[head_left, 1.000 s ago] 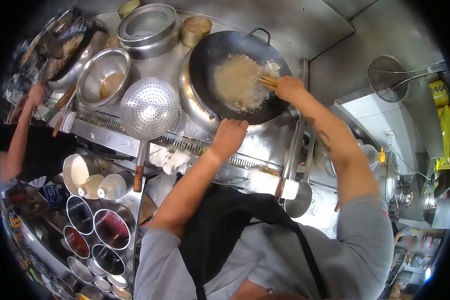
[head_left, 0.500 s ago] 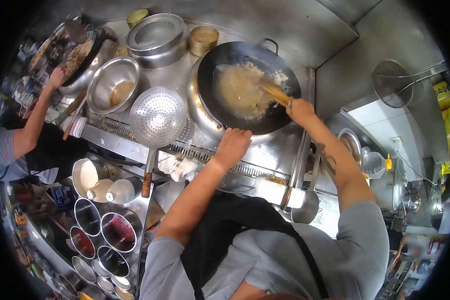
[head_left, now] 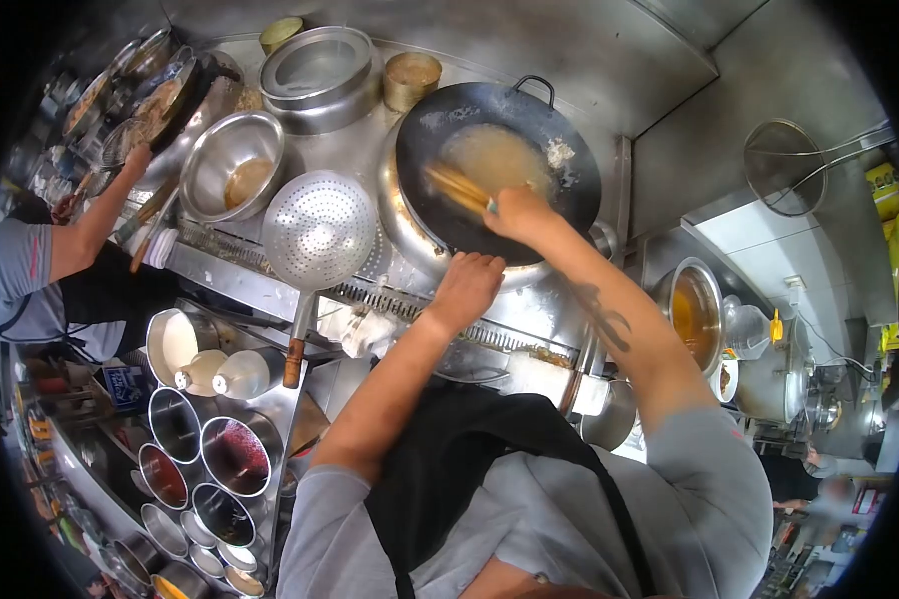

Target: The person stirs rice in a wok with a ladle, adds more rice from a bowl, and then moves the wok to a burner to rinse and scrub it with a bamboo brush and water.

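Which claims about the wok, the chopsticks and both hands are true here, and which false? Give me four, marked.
1. The right hand holds chopsticks over the wok. True.
2. The left hand grips the perforated ladle. False: it is at the wok's near rim; the ladle lies untouched.
3. The wok is empty. False: it holds pale, frothy food.
4. Another person's hand is beside a pan at far left. True.
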`<state>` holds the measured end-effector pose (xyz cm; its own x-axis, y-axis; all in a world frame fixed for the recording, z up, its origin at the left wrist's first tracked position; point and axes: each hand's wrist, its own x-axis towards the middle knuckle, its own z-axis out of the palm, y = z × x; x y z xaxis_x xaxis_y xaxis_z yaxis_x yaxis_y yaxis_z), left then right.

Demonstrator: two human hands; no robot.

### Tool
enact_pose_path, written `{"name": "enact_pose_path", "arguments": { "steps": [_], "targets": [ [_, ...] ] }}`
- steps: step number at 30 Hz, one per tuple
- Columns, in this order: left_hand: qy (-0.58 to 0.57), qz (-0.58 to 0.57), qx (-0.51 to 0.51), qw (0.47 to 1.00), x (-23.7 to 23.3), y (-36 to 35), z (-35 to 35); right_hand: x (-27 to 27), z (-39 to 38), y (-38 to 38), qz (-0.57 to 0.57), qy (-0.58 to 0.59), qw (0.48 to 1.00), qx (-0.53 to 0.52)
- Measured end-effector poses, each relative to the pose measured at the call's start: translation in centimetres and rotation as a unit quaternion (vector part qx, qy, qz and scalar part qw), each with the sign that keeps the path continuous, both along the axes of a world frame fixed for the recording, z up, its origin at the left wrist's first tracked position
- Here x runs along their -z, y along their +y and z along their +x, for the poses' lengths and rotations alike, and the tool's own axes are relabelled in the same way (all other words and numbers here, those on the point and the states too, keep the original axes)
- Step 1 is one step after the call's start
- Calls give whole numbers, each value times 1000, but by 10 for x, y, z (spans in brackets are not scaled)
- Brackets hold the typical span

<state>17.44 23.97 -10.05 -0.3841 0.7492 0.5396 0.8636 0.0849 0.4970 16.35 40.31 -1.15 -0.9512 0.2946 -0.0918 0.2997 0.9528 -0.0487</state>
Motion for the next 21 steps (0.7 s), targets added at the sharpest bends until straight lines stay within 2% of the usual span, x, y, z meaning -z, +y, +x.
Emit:
{"name": "enact_pose_path", "arguments": {
  "steps": [3, 5, 8, 10, 11, 14, 15, 18, 21],
  "targets": [
    [-3, 5, -1, 1000, 0, 0, 1, -6, 51, 2, 7, -37, 999, -25],
    [-6, 13, 4, 1000, 2, 0, 1, -31, 81, 9, 3, -81, 996, -29],
    [-14, 21, 5, 1000, 3, 0, -2, -47, 79, 50, 66, -163, 984, 32],
    [-18, 13, 8, 1000, 2, -1, -3, -49, 48, 71, 123, -140, 982, 4],
    [-16, 17, 1, 1000, 2, 0, -4, -38, 25, 80, 104, -106, 987, 60],
    [-12, 30, -10, 999, 2, 6, -2, -15, -4, 87, 90, -58, 989, 97],
    [-11, 27, -7, 1000, 3, 4, 3, 1, 3, 92, 104, -67, 987, 102],
    [-5, 27, -8, 1000, 4, 2, -1, -18, 50, 87, 86, -53, 993, 61],
    [-10, 42, -5, 999, 4, 2, -3, -26, 30, 114, 126, -51, 989, 57]
  ]
}}
